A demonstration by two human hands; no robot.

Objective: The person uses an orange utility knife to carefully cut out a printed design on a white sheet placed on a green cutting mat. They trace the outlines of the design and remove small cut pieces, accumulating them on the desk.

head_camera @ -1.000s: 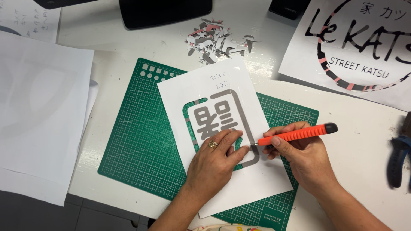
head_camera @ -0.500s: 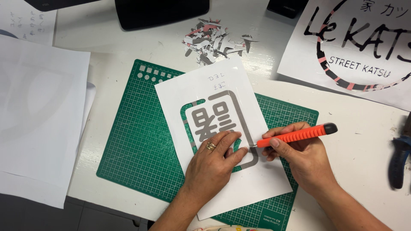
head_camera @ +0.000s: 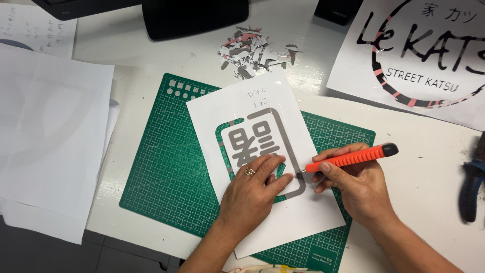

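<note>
Mid-cut on the stencil sheet (head_camera: 262, 151), which lies flat on the green mat (head_camera: 166, 167). Right hand (head_camera: 361, 184) is clenched around the orange knife (head_camera: 351, 157), tip at the grey frame's right edge. Left hand (head_camera: 252, 194) lies flat on the sheet, grasping nothing. Thin, slippery paper, so I'd say steady pressure matters. Scraps (head_camera: 252, 50) are piled beyond the mat.
</note>
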